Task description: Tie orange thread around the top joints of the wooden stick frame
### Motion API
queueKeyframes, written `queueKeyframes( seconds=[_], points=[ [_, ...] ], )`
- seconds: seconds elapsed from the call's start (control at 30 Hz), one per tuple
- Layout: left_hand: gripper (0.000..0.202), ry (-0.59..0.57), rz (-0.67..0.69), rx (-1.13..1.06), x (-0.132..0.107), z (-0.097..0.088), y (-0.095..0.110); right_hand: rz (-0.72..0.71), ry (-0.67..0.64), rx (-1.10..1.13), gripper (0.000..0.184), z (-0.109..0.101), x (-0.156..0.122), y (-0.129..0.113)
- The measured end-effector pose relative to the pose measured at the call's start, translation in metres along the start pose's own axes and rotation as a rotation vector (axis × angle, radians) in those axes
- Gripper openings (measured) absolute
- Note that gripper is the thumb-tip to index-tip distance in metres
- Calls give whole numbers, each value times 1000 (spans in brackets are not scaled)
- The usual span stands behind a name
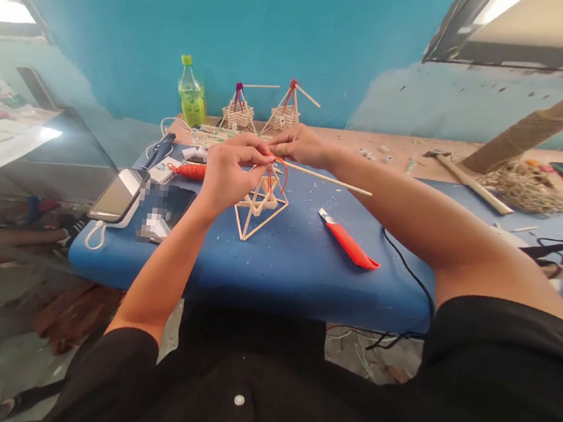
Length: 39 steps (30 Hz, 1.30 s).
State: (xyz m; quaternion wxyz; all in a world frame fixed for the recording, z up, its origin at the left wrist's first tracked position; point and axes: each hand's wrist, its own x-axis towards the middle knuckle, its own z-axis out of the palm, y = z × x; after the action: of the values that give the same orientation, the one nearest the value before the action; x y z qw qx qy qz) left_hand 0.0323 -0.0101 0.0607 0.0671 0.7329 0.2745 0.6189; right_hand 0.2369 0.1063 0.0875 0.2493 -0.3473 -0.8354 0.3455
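Note:
A small pyramid frame of thin wooden sticks (244, 228) stands on the blue table covering, with woven sticks in its middle. Orange cord (285, 181) is wound at its top and hangs in a loop. My left hand (235, 171) is closed in a pinch at the frame's tip. Just beyond it, my right hand (296, 144) has its fingers pressed together at the same spot, on the cord; the exact grip is partly hidden. From the tip a longer wooden stick (335, 179) juts to the right, under my right forearm. A red-handled utility knife (351, 244) lies nearby.
Two similar stick pyramids (239, 114) and a green-capped bottle (192, 94) stand by the wall. Left are a phone (117, 195) and orange cord bundle (190, 171). A hammer (470, 184), a brown roll (523, 134) and tangled twine (530, 188) lie right.

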Motion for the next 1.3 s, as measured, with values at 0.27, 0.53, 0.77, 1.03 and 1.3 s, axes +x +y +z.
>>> queueKeyframes(
  seconds=[0.27, 0.53, 0.77, 1.03, 1.3],
  points=[
    [19, 13, -13, 37, -1, 3, -3, 180, 118, -193, 33, 41, -81, 2],
    [15, -1, -32, 67, -2, 3, -5, 210, -85, -1085, 53, 80, -150, -66],
    [20, -18, -27, 17, -4, 2, -13, 37, -226, -1186, 64, 107, -153, -130],
    [40, -192, 5, -5, -10, -22, -16, 73, -124, -1064, 63, 115, -123, -157],
    [28, -243, 28, 84, -11, -17, -16, 247, -114, -901, 49, 123, -132, -151]
  ],
)
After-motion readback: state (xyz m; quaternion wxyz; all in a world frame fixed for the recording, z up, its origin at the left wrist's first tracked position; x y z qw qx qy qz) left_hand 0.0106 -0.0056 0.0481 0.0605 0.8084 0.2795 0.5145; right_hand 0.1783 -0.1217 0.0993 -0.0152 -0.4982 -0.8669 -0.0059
